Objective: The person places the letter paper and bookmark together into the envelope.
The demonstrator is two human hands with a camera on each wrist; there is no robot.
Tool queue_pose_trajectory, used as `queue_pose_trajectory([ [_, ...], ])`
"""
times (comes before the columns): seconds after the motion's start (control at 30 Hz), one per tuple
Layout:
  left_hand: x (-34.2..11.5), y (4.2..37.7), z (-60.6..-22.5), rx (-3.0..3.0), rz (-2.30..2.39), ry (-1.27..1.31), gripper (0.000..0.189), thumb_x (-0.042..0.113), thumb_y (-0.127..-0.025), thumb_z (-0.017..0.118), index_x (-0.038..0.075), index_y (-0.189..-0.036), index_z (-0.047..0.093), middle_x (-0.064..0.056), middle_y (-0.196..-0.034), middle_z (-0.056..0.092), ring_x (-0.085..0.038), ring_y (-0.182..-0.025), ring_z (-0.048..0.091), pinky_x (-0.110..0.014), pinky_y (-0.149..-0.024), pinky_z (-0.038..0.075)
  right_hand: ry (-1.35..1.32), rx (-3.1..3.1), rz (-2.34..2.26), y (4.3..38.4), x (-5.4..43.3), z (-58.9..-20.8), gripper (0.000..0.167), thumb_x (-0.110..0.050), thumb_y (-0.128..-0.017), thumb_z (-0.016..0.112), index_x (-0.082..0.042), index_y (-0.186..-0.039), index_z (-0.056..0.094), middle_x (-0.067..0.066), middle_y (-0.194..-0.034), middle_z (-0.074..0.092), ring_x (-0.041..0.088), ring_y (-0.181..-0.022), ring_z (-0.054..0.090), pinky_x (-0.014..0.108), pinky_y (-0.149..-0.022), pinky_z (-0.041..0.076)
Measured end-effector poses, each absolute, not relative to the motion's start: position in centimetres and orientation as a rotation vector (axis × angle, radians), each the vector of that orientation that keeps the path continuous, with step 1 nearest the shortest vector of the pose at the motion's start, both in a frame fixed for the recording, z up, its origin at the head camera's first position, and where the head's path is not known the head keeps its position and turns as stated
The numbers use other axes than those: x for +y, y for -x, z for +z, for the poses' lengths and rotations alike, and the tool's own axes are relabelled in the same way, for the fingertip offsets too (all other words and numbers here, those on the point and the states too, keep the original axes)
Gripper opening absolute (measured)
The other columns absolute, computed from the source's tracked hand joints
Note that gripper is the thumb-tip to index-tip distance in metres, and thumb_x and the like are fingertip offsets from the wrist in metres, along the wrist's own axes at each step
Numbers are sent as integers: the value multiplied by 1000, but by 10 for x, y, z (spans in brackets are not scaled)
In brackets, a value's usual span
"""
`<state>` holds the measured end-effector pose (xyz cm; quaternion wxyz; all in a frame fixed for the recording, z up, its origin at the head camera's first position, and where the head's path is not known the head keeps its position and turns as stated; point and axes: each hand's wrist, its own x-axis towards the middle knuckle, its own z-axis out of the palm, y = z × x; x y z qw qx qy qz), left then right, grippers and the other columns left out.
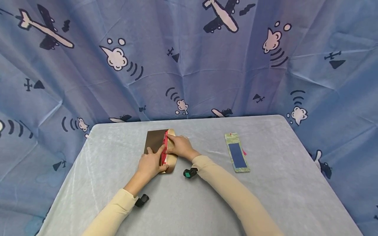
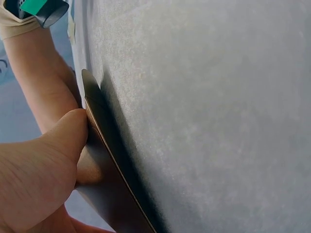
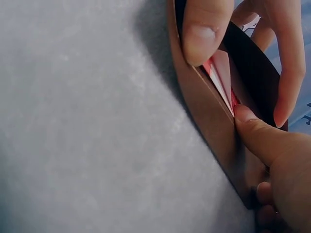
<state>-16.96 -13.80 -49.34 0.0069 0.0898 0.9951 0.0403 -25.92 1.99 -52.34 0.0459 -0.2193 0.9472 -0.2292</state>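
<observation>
A brown envelope (image 1: 155, 137) with a lighter, gold-toned flap (image 1: 172, 160) lies on the table. In its mouth, red and white paper (image 1: 164, 158) shows. My left hand (image 1: 149, 164) grips the envelope, its index finger reaching to the red paper and its thumb at the lower edge of the flap. From the other side, my right hand (image 1: 181, 147) holds the envelope at the mouth. The right wrist view shows the right thumb (image 3: 248, 116) right at the red paper, with other fingers curled by the envelope's edge. The left thumb (image 2: 73, 131) lies on the brown surface.
On the right of the grey table (image 1: 274, 147) lies a slim greenish packet (image 1: 237, 155) with a dark blue panel and a small pink tassel. A blue patterned curtain (image 1: 183, 65) hangs behind the table. Black cameras are worn on both wrists.
</observation>
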Motion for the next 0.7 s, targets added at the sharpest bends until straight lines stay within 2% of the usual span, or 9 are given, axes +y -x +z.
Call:
queue_pose_trajectory([
  [0.7,-138,168,-493,3119,124,-292,92,56,-73,81,26,-151,42,-46,-131,50,-53,-86,68,-53,-74,57,632,2918,-676,261,16,-524,90,-50,-75,82,-21,-151,44,6,-126,71,31,-106,66,48,-93,48],
])
